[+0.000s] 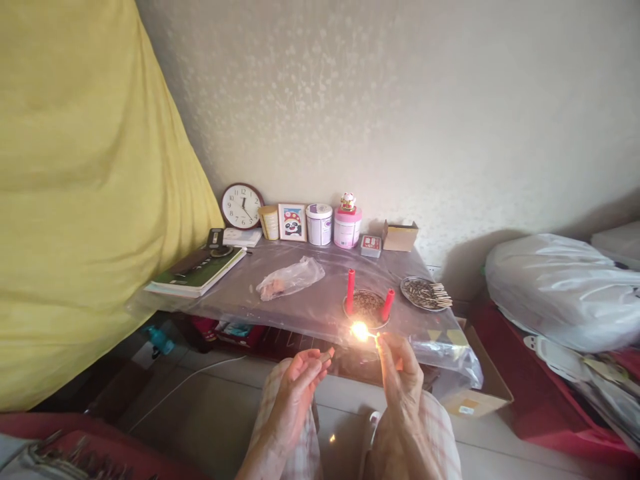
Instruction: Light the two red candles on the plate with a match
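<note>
Your right hand [401, 377] pinches a burning match [373, 335], its stick pointing left. Your left hand [299, 381], apart from it, grips a small brown piece [327, 356]. Two upright red candles [351, 292] stand on the table [320, 303] just beyond the flame [359, 331], nearer your right hand.

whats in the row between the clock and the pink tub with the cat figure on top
In the head view, from left to right: a yellowish tub, a framed panda picture and a white lidded tub.
</note>
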A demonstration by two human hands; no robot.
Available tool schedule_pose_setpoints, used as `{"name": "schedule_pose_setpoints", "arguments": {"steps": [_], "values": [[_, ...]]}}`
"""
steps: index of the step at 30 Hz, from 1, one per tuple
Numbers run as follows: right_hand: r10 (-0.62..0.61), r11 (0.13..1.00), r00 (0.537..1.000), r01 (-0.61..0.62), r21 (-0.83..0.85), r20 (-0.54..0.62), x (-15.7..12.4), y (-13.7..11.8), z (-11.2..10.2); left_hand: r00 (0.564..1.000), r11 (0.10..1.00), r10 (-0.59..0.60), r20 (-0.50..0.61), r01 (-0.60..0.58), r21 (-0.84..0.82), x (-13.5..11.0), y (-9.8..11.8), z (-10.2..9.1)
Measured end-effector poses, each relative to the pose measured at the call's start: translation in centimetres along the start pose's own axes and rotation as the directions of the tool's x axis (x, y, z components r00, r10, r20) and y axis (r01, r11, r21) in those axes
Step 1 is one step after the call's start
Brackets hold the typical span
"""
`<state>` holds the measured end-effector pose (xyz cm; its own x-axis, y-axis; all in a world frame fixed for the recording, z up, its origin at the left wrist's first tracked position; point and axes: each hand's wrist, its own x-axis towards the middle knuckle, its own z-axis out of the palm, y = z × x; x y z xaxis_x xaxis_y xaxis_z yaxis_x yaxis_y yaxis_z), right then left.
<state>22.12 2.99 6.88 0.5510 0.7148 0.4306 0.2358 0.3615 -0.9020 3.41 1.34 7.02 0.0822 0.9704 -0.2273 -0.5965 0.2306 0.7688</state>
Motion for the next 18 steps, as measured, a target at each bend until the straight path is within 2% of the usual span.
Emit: {"name": "schedule_pose_setpoints", "arguments": {"steps": [5, 10, 13, 18], "values": [[0.219, 0.971, 0.973, -0.211, 0.112, -0.068, 1.5, -1.2, 0.0, 0.999, 0.999, -0.044, 0.013, 0.044, -0.007, 0.8, -1.5, -2.4], [0.363, 0.913, 0.93, -0.342, 0.223, -0.057, 3.0, -2.8, -0.2, 0.989, 0.984, -0.13, 0.077, 0.138, -0.112, 1.6, -2.8, -4.5], [0.392, 0.881, 0.919, -0.364, 0.303, -0.033, 3.5, -2.9, -0.1, 0.977, 0.967, -0.159, 0.139, 0.183, -0.178, 2.0, -3.3, -5.7], [0.373, 0.867, 0.928, -0.34, 0.364, -0.02, 4.0, -2.6, 0.2, 0.959, 0.941, -0.189, 0.209, 0.238, -0.24, 2.9, -4.1, -7.5]]}}
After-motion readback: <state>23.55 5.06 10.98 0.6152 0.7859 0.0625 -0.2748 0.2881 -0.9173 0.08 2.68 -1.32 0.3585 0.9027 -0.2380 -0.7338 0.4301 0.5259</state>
